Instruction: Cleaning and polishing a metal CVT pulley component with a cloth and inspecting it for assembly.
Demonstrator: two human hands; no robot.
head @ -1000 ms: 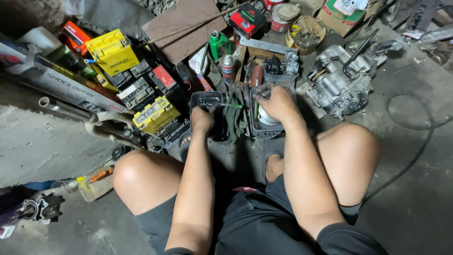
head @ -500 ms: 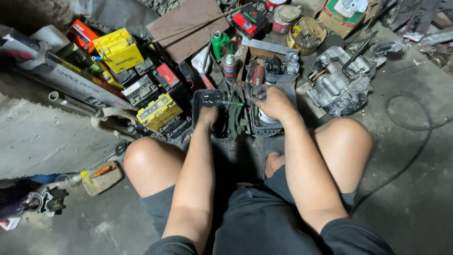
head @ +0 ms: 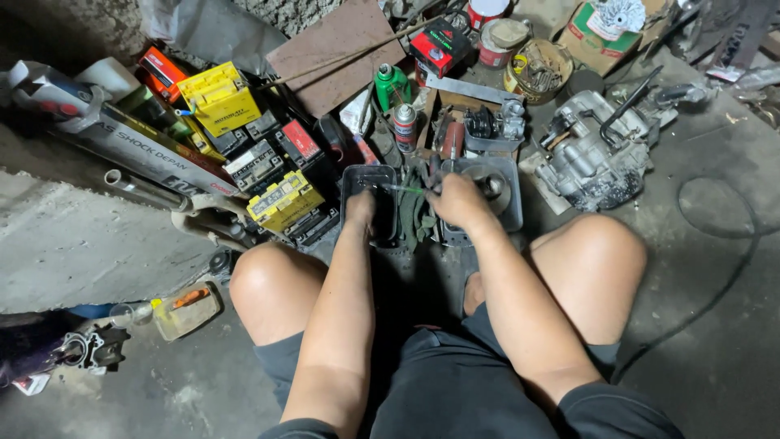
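Yellow box (head: 219, 97): I see it upper left, rectangular, dark label.
Orange box (head: 162, 67): just left of it.
Red-black box (head: 439, 46): top centre.
Cardboard box (head: 605, 31): top right, brown, open.
Long carton (head: 134, 150): far left, grey, slanted, lettered.

Person wore dark charcoal shorts, a dark short-sleeved top showing only at the frame's lower edge, forearms, knees and both hands (head: 455, 199) were bare, no gloves, watch or rings seen

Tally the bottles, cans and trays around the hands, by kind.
Green plastic bottle: 1
Silver spray can with red cap: 1
Round tins at top: 3
Black rectangular trays, under left hand and right hand: 2
Total: 7
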